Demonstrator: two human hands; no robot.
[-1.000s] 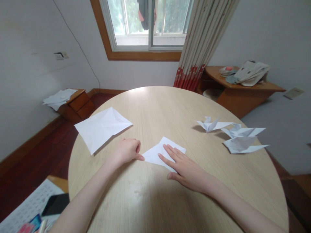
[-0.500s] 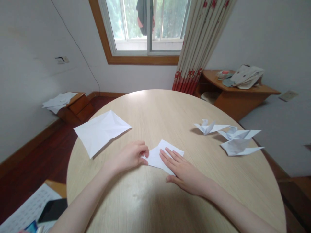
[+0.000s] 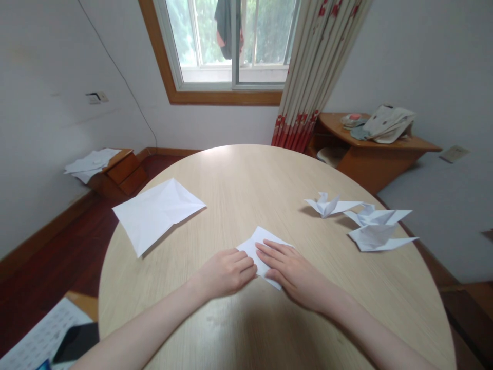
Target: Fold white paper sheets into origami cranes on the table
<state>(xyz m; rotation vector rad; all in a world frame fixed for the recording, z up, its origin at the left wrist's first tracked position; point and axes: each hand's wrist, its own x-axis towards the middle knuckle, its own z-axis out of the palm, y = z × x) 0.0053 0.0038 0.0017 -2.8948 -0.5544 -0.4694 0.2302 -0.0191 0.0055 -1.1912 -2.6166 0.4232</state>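
A: Folded paper (image 3: 259,236): one, on the counter (image 3: 246,180), nearer edge. Hands?

B: Left hand (image 3: 229,270): curled over the paper's left part; grip hidden, cannot tell. Right hand (image 3: 290,267): nearly flat atop it, grasping nothing.

A: Risk?

B: Crooked crease, should the right palm slip.

We've a white, angular, folded paper sheet (image 3: 259,235) lying approx. flat, partly hidden, on pale round wood-grain tbl (image 3: 246,177).
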